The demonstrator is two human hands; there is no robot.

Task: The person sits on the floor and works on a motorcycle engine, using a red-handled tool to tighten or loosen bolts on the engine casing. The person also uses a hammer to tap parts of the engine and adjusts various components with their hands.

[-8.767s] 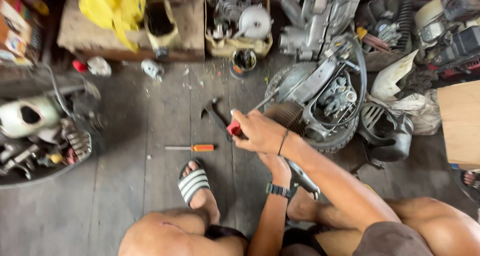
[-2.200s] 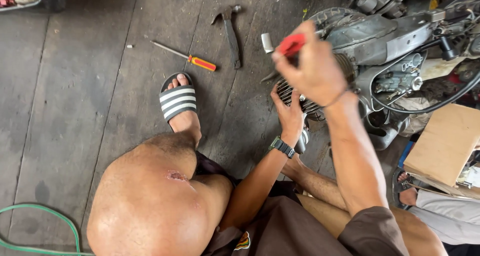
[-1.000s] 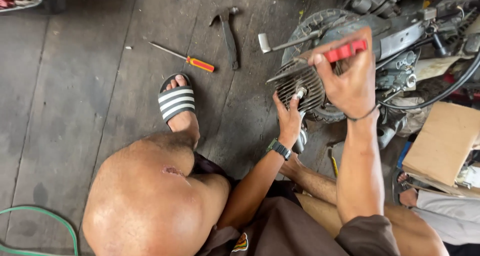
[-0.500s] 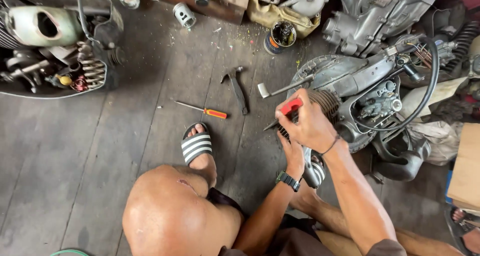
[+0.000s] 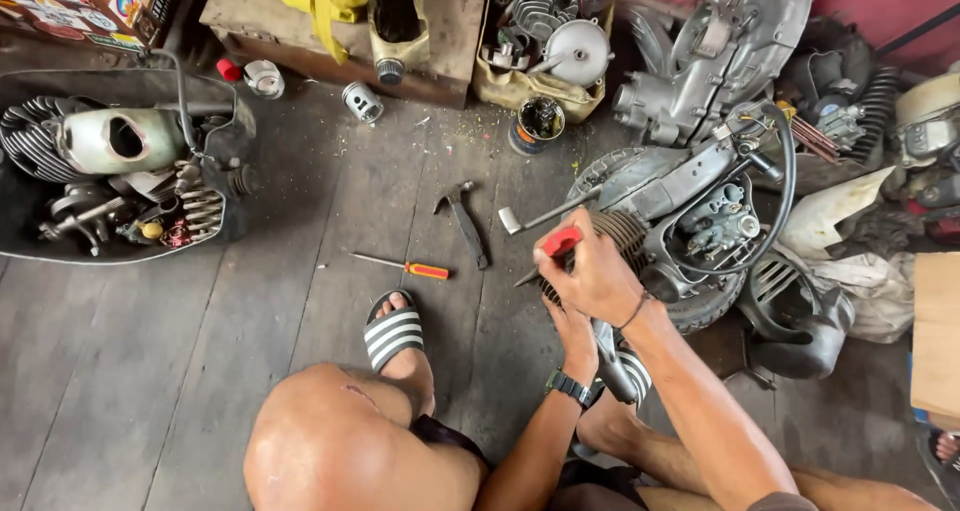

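Right hand (image 5: 592, 271) fisted, fingers wrapped around a red-handled screwdriver (image 5: 557, 245), against the ribbed grey metal engine (image 5: 690, 216), left hand (image 5: 572, 323) beneath it, fingers hidden, grip unclear, worn plank floor (image 5: 250, 301) below.

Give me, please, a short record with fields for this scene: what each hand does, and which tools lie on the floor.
right hand: grips a red-handled tool against the finned engine cylinder
left hand: under the right hand, at the cylinder; what it holds is hidden
floor tools: orange-handled screwdriver, hammer
foot: striped sandal
left side: tray of engine parts
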